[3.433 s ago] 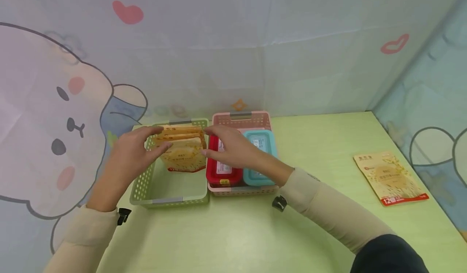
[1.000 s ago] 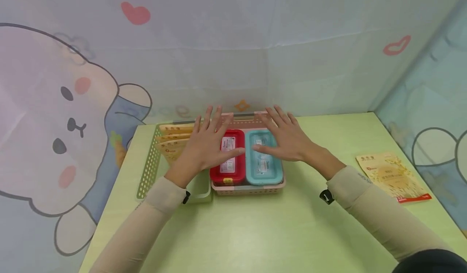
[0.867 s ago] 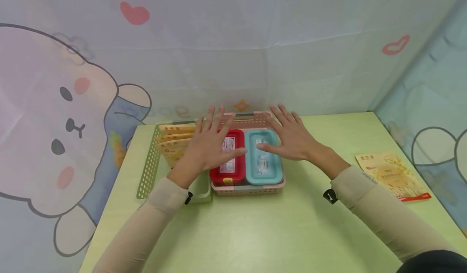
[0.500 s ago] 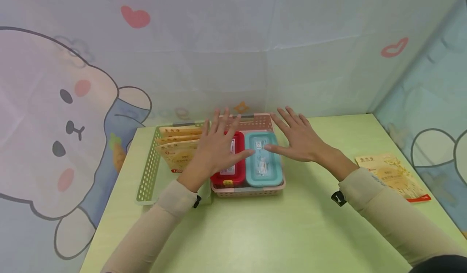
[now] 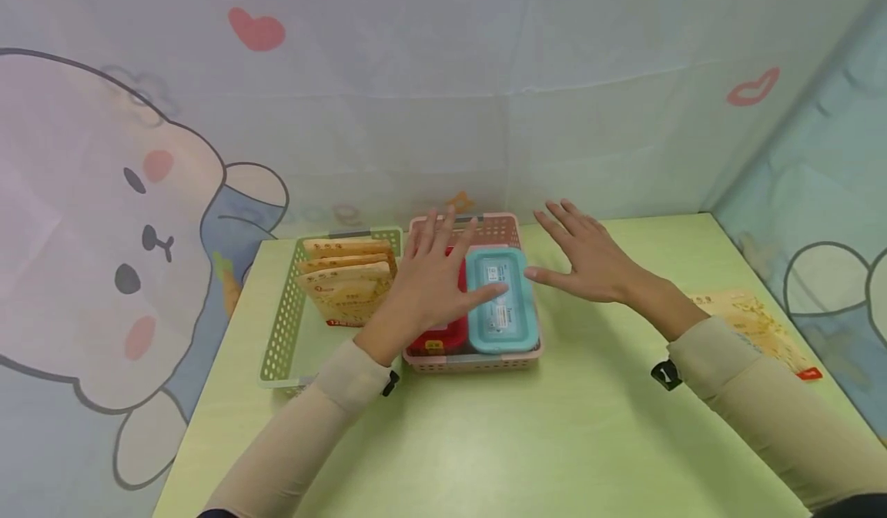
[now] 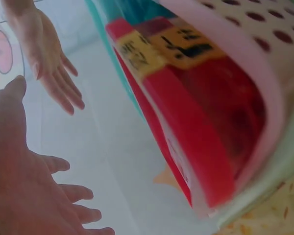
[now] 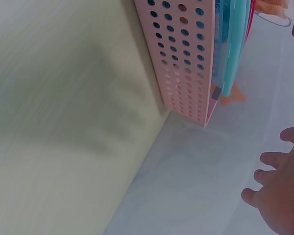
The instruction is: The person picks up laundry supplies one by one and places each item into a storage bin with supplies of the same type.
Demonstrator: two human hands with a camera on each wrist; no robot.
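Observation:
My left hand [image 5: 433, 283] hovers with spread fingers over the pink basket [image 5: 478, 362], partly hiding the red-lidded box [image 5: 440, 339]. Beside that box, in the same basket, lies a box with a light blue lid [image 5: 503, 302]. To the right of the basket my right hand [image 5: 592, 264] is held in the air, fingers straight and apart, gripping nothing. In the left wrist view the red lid [image 6: 186, 142] shows close up, with the left palm [image 6: 24, 191] away from it. The pink basket's holed side [image 7: 181, 58] appears in the right wrist view, apart from the right fingers.
A green basket [image 5: 280, 349] stands against the pink one's left side. Several yellow pouches [image 5: 349, 291] lean upright in its back part. Another yellow pouch [image 5: 751, 322] lies flat at the table's right, partly behind the right forearm. A printed curtain [image 5: 443, 102] hangs behind the table [image 5: 485, 449].
Both hands left the pouches in the green basket and moved right, fingers spreading. Over the last second they drifted further right, uncovering more of the pouches and the blue lid.

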